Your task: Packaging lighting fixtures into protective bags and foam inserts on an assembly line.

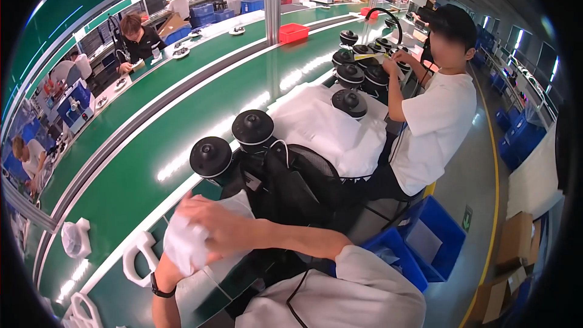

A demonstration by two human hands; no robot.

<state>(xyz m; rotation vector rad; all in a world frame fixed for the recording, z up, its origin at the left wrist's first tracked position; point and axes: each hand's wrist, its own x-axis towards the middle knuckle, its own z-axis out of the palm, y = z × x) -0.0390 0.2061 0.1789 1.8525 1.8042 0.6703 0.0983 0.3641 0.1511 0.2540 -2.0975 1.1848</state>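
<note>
While our right hand [209, 222] lies spread over a bundle of white plastic wrap [185, 244] at lower left of the frame, our left hand [167, 270], with a black wristband, is buried beneath it, so we cannot tell its grip. Just above, two black domed appliances [211, 158] stand at the edge of the green conveyor belt [152, 146]; white foam end caps [138, 258] lie left of the bundle. We judge the slack wrap could slide off or snag the nearest dome, since only a flat palm pins it.
</note>
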